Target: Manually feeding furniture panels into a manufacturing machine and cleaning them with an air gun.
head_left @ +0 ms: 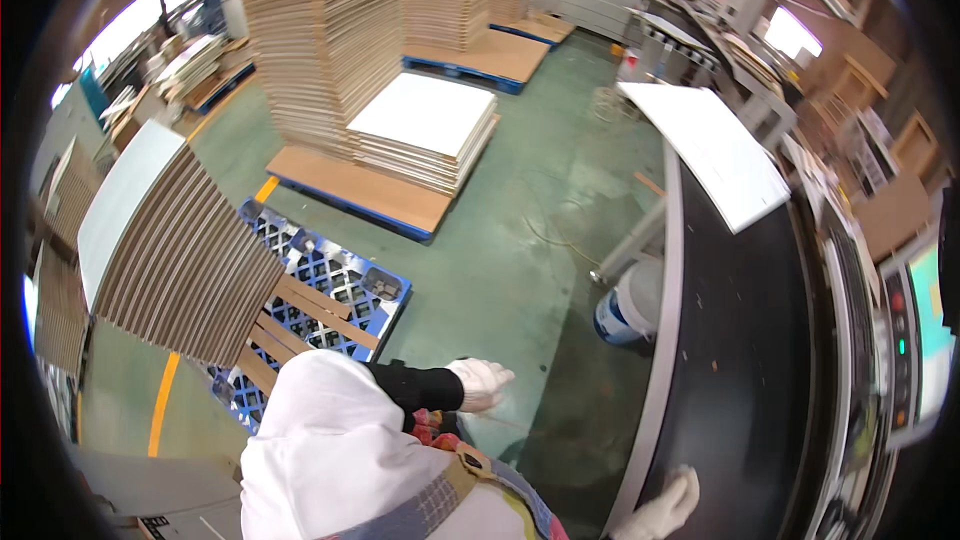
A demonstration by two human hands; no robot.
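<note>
Here's the left hand (482, 385), white glove below a black sleeve, out over the green floor (490, 285) with its grip loose and part open, fingers pointing right, nothing seen in it. Over at the lower edge, the right hand (662, 508), gloved in white too, is at the near end of the black conveyor belt (735, 370); fingers gently bent, grip relaxed and part open, no object visible in it, and whether it touches the belt I can't tell. Up the line lies the white panel (712, 145), flat at the belt's far end, well apart from both hands, one corner jutting past the left rail! Beside that rail stands a bucket (635, 300). Out left, a stack of white-topped boards (180, 250) sits on a blue pallet (385, 290) with brown strips across it; beyond, a tall stack (325, 40) rises behind a low white-topped stack (425, 120).
</note>
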